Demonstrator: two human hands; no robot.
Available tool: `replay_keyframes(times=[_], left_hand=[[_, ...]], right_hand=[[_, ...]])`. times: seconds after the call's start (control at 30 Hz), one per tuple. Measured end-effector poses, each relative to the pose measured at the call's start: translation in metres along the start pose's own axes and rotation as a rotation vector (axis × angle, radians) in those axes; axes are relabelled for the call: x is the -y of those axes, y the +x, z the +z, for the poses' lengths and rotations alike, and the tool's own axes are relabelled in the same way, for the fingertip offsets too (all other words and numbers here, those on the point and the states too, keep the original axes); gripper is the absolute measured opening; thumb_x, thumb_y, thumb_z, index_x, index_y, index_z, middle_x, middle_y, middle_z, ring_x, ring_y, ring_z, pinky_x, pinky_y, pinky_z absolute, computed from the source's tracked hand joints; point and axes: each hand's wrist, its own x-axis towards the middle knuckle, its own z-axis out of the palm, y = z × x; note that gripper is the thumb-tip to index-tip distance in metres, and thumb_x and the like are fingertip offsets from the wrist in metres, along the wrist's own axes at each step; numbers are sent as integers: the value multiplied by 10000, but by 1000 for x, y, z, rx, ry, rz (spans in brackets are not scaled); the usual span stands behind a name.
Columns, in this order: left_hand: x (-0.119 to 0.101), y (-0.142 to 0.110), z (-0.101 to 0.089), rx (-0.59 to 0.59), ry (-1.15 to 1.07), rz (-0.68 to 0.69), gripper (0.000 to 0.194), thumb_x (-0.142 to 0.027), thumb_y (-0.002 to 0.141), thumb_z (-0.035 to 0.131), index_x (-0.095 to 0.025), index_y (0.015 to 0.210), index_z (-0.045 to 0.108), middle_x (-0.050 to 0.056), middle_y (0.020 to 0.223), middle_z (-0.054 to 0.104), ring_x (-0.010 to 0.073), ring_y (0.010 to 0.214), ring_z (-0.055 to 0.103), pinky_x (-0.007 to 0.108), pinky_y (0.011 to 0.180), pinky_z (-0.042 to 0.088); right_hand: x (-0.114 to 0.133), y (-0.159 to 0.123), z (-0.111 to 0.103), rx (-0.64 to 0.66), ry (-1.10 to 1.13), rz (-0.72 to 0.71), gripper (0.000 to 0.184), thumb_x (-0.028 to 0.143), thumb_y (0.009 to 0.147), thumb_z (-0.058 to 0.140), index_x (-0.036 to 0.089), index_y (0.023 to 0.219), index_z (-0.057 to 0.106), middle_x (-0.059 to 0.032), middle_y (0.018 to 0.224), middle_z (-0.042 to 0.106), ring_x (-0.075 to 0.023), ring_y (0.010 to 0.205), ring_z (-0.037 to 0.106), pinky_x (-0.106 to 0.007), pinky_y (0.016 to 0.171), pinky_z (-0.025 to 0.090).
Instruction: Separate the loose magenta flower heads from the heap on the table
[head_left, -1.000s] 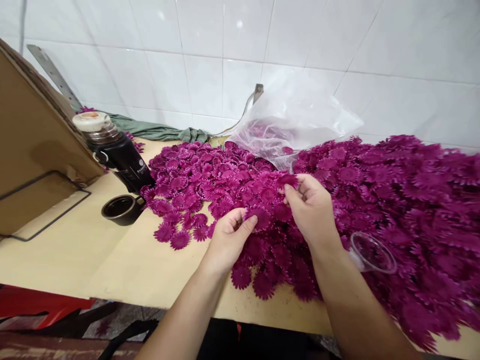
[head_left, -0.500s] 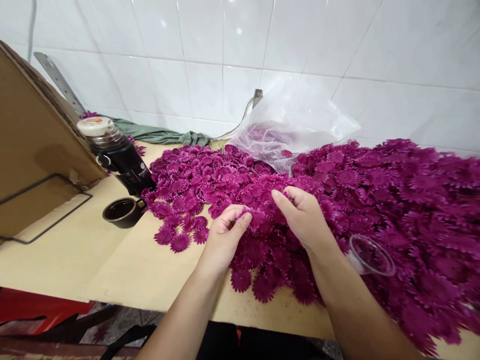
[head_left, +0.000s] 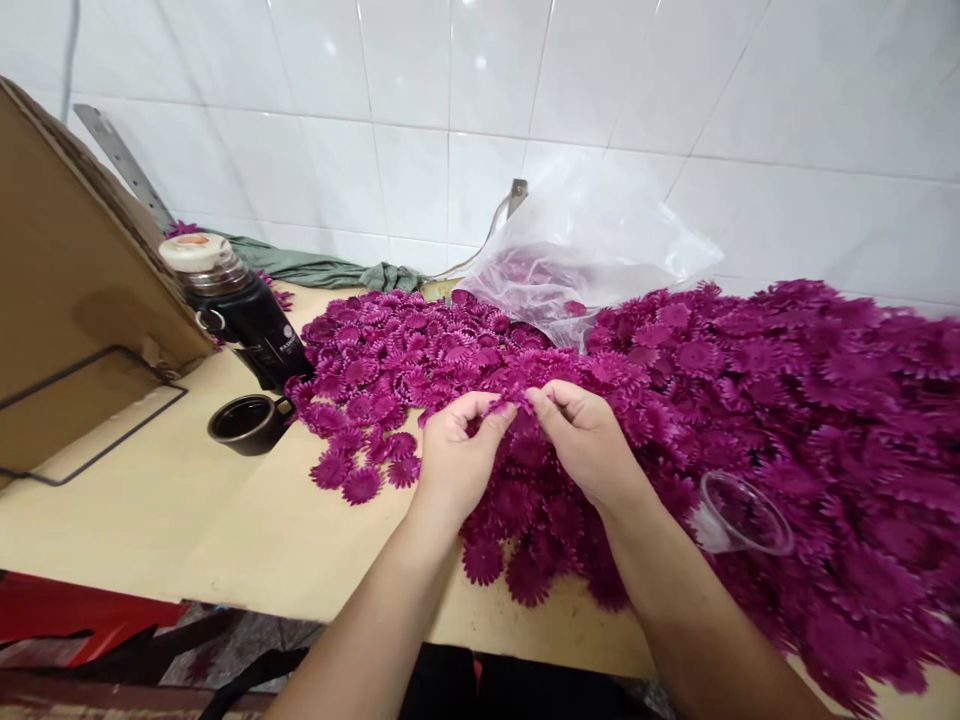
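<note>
Between the fingertips of both hands is a small magenta artificial flower (head_left: 516, 398). My left hand (head_left: 466, 440) pinches it from the left, thumb against forefinger. From the right, my right hand (head_left: 581, 430) pinches it as well, so the two thumbs nearly meet. The fingers partly cover the flower. Below and behind the hands spreads a large heap of like magenta flower heads (head_left: 780, 370), with several loose ones at its left edge.
At the left stand a black thermos flask (head_left: 244, 315) and a dark cup (head_left: 247, 425) on the tan table (head_left: 247, 530). A cardboard box (head_left: 82, 290) stands farther left. A clear plastic cup (head_left: 742, 515) lies in the heap at right. Behind is a plastic bag (head_left: 592, 235).
My right hand has moved left and a little down to meet my left hand. Their fingertips now come together at the flower, where before there was a gap between them.
</note>
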Motion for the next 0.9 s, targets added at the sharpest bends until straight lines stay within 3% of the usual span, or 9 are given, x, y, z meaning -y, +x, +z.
replay_keyframes(times=[0.1, 0.17, 0.27, 0.37, 0.47, 0.53, 0.67, 0.77, 0.9], left_hand=[[6, 8, -9, -101, 35, -63, 131, -272, 679, 651, -164, 622, 602, -32, 574, 587, 113, 572, 520, 248, 619, 441], [9, 12, -14, -82, 112, -48, 117, -276, 683, 645, -168, 649, 617, 3, 692, 645, 151, 689, 583, 299, 733, 460], [10, 14, -13, -60, 295, 104, 61, -240, 681, 641, -180, 676, 651, 73, 1057, 653, 228, 1028, 569, 392, 970, 363], [6, 12, -10, -56, 373, 212, 72, -238, 710, 606, -190, 662, 627, 56, 972, 655, 214, 960, 572, 368, 917, 386], [2, 8, -8, 26, 334, 141, 210, -285, 742, 571, -193, 564, 509, -27, 589, 506, 131, 605, 476, 266, 637, 393], [0, 6, -7, 70, 272, 78, 297, -317, 751, 560, -194, 516, 425, -53, 519, 374, 102, 525, 362, 239, 543, 323], [1, 3, -3, 126, 136, -11, 399, -423, 732, 586, -193, 486, 372, -62, 510, 305, 87, 512, 287, 229, 506, 274], [4, -2, 0, 161, 6, -77, 396, -502, 735, 574, -187, 540, 432, -53, 542, 382, 96, 549, 351, 226, 554, 331], [3, -9, 1, 221, -46, -96, 279, -419, 718, 634, -178, 637, 519, -42, 627, 499, 105, 627, 445, 225, 637, 385]], right_hand=[[0, 6, -15, -161, 29, 62, 334, 442, 810, 515, 207, 594, 418, 63, 521, 340, -83, 468, 312, -230, 449, 279], [-2, 12, -25, -246, -45, 64, 244, 401, 767, 570, 203, 661, 476, 48, 561, 411, -96, 501, 388, -239, 486, 349], [-3, 16, -33, -317, -267, 5, 268, 303, 680, 647, 171, 898, 564, -59, 854, 571, -168, 745, 546, -314, 662, 473], [2, 11, -28, -308, -421, -124, 345, 309, 723, 612, 157, 1031, 577, -133, 1073, 570, -230, 942, 560, -392, 788, 494], [8, 0, -16, -155, -398, -192, 280, 338, 793, 561, 172, 1016, 598, -121, 1046, 613, -230, 945, 580, -400, 802, 501], [10, -7, -8, -49, -329, -160, 291, 366, 791, 580, 177, 1012, 597, -114, 1023, 626, -218, 910, 593, -378, 769, 510], [7, -10, 6, 126, -146, -35, 180, 311, 778, 593, 177, 898, 591, -47, 827, 636, -148, 727, 591, -300, 671, 504], [4, -7, 10, 89, -55, -5, 51, 227, 750, 577, 186, 741, 549, 18, 645, 577, -109, 591, 539, -247, 581, 469], [4, 1, 4, -81, -96, -31, 48, 217, 746, 554, 190, 708, 539, 21, 596, 557, -115, 546, 526, -246, 534, 447]])
